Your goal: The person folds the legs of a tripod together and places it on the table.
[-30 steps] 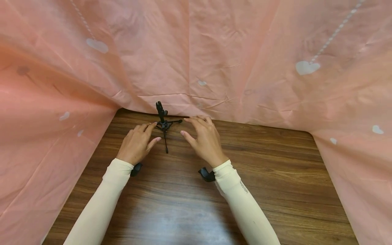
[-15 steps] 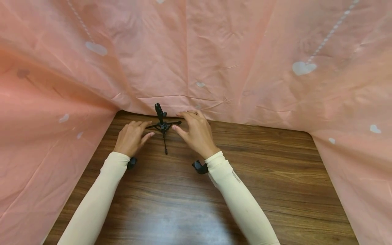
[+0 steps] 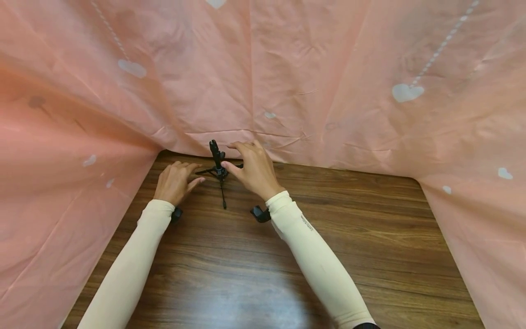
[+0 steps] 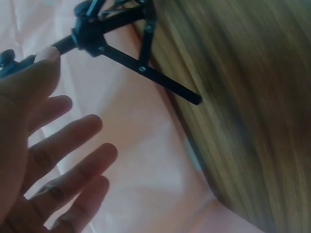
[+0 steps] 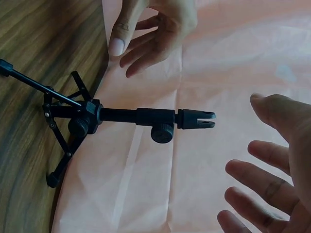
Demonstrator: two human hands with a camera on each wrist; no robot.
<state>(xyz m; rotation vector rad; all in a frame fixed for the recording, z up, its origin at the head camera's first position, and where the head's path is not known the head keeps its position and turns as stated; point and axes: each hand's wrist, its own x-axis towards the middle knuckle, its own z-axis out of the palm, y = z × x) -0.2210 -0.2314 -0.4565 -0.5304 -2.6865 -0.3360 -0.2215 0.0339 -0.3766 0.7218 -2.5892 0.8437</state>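
A small black tripod stand (image 3: 216, 154) is upright on the table near its back edge, legs spread. Its post carries a round knob (image 5: 162, 133) and ends in a forked tip (image 5: 200, 119). My left hand (image 3: 175, 183) is just left of the tripod, fingers extended and thumb apart, holding nothing. My right hand (image 3: 255, 172) is at the right of the post; its thumb overlaps the post in the head view. In the right wrist view, that hand's spread fingers (image 5: 252, 174) stand apart from the forked tip, with a gap between.
The wood-grain table (image 3: 353, 237) fills the lower view. Pink cloth (image 3: 312, 73) with pale hearts hangs behind it and at both sides, close behind the tripod. Black wrist mounts (image 3: 260, 214) sit on both cream sleeves (image 3: 316, 246).
My right hand has moved left and farther back, closer to the tripod's post. My left hand has shifted slightly left, off the tripod's leg area. The tripod stays in about the same place.
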